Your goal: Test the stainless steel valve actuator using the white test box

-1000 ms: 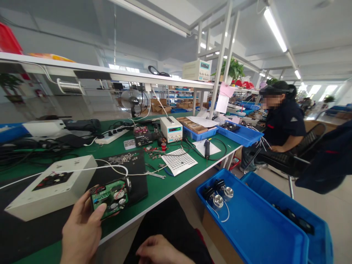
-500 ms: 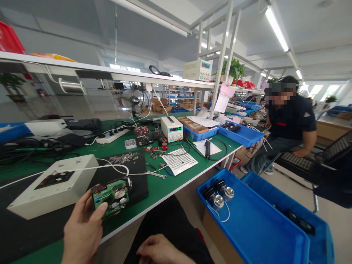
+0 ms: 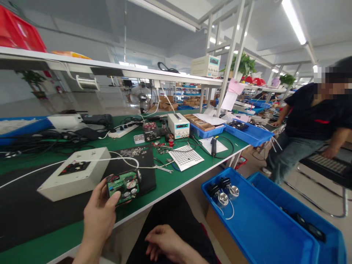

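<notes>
My left hand grips an opened device with a green circuit board, thumb on its near edge. The board faces me and carries round silver parts and a few thin wires. A white cable arcs to the device's upper right corner. Over my dark-clothed lap, my right hand hangs loosely curled, fingers apart, with nothing visible in it. A pale box with a dark inset panel sits on the black mat, left of the device.
On the green bench lie a wrench, a white dotted sheet, a soldering iron and a power supply. Blue trays stand at right, one with metal-ended units. A co-worker is beside a chair.
My view has turned slightly left, so the bench appears further right. The co-worker has risen and leans nearer. My left hand keeps hold of the device; my right fingers have loosened a little.
</notes>
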Demonstrator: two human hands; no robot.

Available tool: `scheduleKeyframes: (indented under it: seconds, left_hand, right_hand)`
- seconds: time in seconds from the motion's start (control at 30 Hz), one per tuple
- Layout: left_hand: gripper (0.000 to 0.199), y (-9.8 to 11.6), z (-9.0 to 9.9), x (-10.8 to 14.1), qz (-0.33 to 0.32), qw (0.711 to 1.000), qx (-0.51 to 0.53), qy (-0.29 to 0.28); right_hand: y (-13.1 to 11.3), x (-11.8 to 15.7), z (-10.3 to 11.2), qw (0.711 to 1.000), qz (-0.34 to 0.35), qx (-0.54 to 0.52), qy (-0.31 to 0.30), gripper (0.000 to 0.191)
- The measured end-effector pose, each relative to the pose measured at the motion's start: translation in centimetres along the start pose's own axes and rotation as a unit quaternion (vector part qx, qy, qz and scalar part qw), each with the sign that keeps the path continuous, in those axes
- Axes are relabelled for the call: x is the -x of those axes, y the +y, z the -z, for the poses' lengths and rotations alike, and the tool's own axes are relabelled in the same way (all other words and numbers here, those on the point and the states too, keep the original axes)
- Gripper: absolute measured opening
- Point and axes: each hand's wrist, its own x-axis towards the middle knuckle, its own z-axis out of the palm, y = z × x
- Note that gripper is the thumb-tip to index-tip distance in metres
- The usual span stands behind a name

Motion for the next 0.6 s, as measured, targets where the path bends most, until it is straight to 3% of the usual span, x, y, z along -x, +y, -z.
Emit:
scheduleKeyframes:
  seconds: [0.6]
  left_hand:
    - [0.076,0.5,0.3,1.1,-0.020,0.997,0.013,-0.072]
  right_hand:
    - [2.3,-0.5,0.3,1.000,0.002,0.026,0.003,0.033]
